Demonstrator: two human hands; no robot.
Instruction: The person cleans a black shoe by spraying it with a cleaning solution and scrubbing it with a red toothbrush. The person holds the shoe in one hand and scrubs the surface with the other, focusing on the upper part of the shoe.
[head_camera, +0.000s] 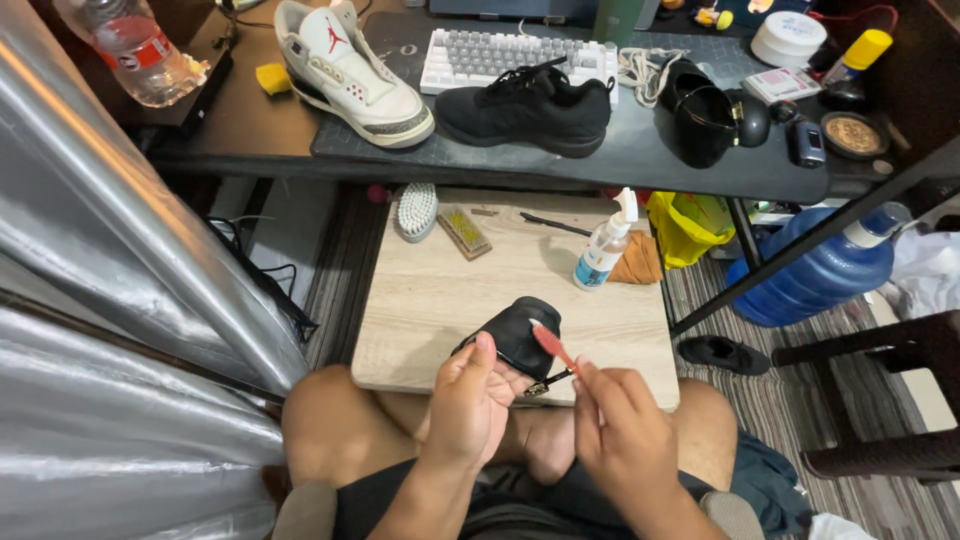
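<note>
Black leather shoe (520, 335) with a small gold-coloured buckle, held over the near edge of the light wooden board tabletop (440, 300), directly above the seated person's bare knees. Left hand (468, 405) cups the shoe from the near left side, fingers curled around it, thumb raised against its rim. Right hand (620, 430), just right of the shoe, is closed on the handle of a red toothbrush (552, 345), whose head touches the top of the shoe. Farther back on the board: clear pump bottle with blue label (604, 245), tan cloth (640, 260), white bristle brush (416, 210), small wooden-backed brush (463, 231). Dark desk (650, 150) beyond carries a white high-top sneaker (350, 75) and a black mesh sneaker (525, 108).
</note>
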